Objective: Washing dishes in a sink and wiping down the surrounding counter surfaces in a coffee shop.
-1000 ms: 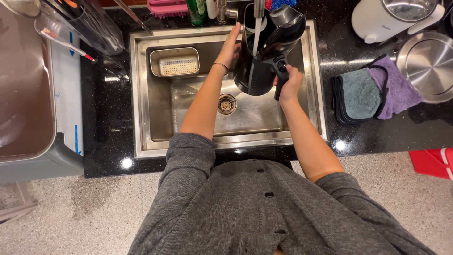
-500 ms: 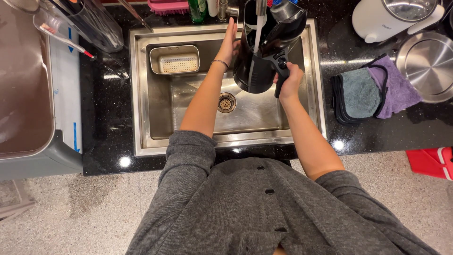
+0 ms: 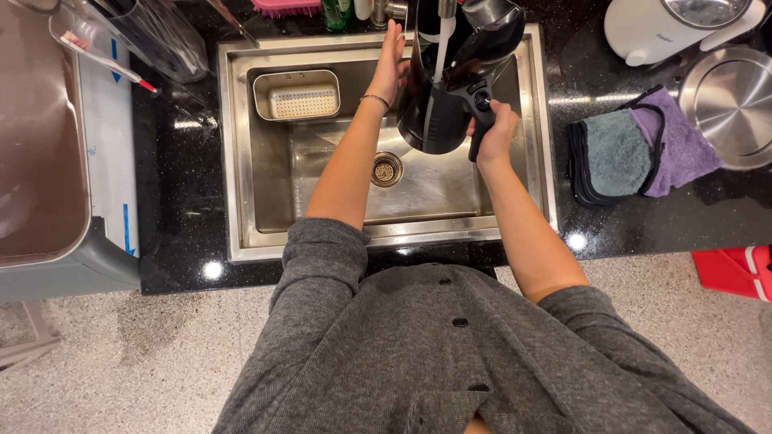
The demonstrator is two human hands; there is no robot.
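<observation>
Black jug (image 3: pixel 438 104) raised slightly toward the tap since a second ago, mouth now closer under the water stream (image 3: pixel 442 36); tilt a little more upright than before, hinged lid (image 3: pixel 490 20) swung further to the far right rim of the sink (image 3: pixel 241 161); left hand (image 3: pixel 392 60) shifted up along the jug's far-left side, fingers now stretched flat toward the sink's back edge rather than curved round the wall; right hand (image 3: pixel 494 133) drawn a touch higher on the black handle (image 3: pixel 481 108), thumb now near the handle's button; forearms carried correspondingly further over the basin.
</observation>
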